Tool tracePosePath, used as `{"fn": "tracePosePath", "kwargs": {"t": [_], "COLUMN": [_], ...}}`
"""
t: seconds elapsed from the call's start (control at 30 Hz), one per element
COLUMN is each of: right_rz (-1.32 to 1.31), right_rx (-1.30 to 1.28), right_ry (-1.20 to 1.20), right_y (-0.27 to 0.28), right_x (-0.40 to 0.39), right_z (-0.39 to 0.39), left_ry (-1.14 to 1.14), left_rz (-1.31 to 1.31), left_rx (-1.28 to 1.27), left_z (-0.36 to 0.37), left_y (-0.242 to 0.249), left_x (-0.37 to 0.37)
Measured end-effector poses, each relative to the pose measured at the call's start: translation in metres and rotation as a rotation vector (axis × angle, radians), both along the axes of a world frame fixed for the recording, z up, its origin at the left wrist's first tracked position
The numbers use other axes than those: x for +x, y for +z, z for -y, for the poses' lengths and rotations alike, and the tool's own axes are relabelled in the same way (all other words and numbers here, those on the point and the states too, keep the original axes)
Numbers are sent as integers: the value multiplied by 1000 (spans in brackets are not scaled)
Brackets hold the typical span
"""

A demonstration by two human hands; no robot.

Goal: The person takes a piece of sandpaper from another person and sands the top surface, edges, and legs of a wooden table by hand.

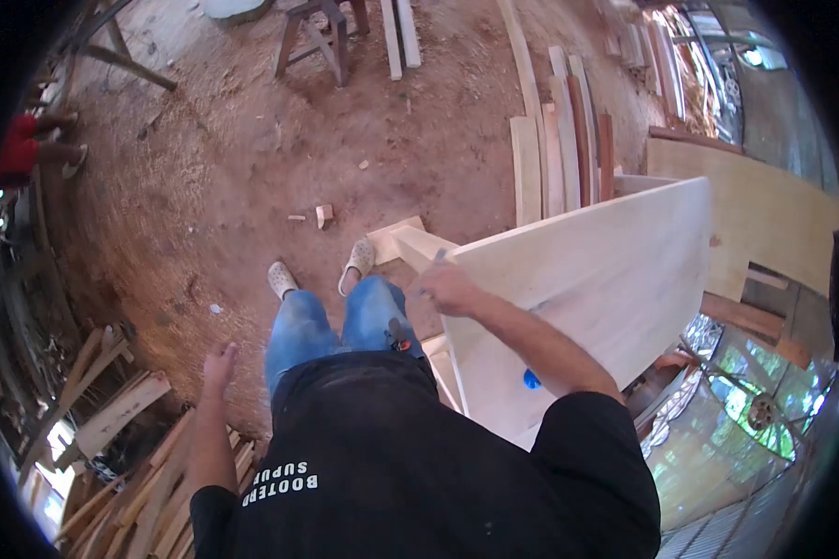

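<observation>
While my right hand (449, 289) grips a pencil (435, 258) at the pale board (606, 279) edge, unmarked yet, my left hand (219, 363) hangs loose, well apart.

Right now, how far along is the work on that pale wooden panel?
Looks done: the large pale wooden panel already stands joined to a pale frame piece. In hand: the right hand rests at the panel's left edge, apparently with a small tool; its grip is unclear. The left hand hangs free. Left: the loose planks on the sawdust floor lie untouched.
</observation>
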State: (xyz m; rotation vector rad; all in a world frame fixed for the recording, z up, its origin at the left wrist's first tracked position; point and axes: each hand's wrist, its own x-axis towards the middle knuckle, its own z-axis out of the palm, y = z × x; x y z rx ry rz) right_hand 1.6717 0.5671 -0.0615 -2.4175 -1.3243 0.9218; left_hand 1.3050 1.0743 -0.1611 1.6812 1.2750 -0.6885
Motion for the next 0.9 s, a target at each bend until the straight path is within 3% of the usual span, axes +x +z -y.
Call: {"fn": "tracePosePath", "kwargs": {"t": [0.03, 0.13, 0.17, 0.23, 0.33, 0.4, 0.47, 0.57, 0.67, 0.77, 0.9], "right_rz": [79, -23, 191, 151, -12, 86, 63, 86, 0, 30, 151], "right_rx": [144, -374, -272, -340, -224, 18, -56, -43, -332, -280, 4], "right_ry": [-65, -346, -399, -468, -521, -243, -89, 268, 629, 686, 249], "right_y": [-6, 8, -6, 10, -25, -28, -2, 0, 28, 8, -31], "right_x": [9, 84, 97, 121, 95, 53, 28, 7, -19, -7, 32], "right_z": [22, 92, 138, 153, 126, 68, 18, 8, 3, 11, 27], "left_ry": [70, 131, 43, -108, 9, -44, -67, -20, 45, 98, 111], "left_rz": [21, 115, 71, -13, 87, 49, 18, 31, 78, 52, 35], "left_rx": [-18, -40, -9, 65, 48, 58, 67, 70, 57, 52, 60], "left_z": [5, 0, 1, 3, 18, 36, 40, 39, 40, 46, 66], "left_y": [9, -6, -6, -4, 11, 38, 43, 10, -4, -3, 7], "left_x": [4, -13, -16, -21, -18, 6, 4, -14, -26, -29, -31]}}
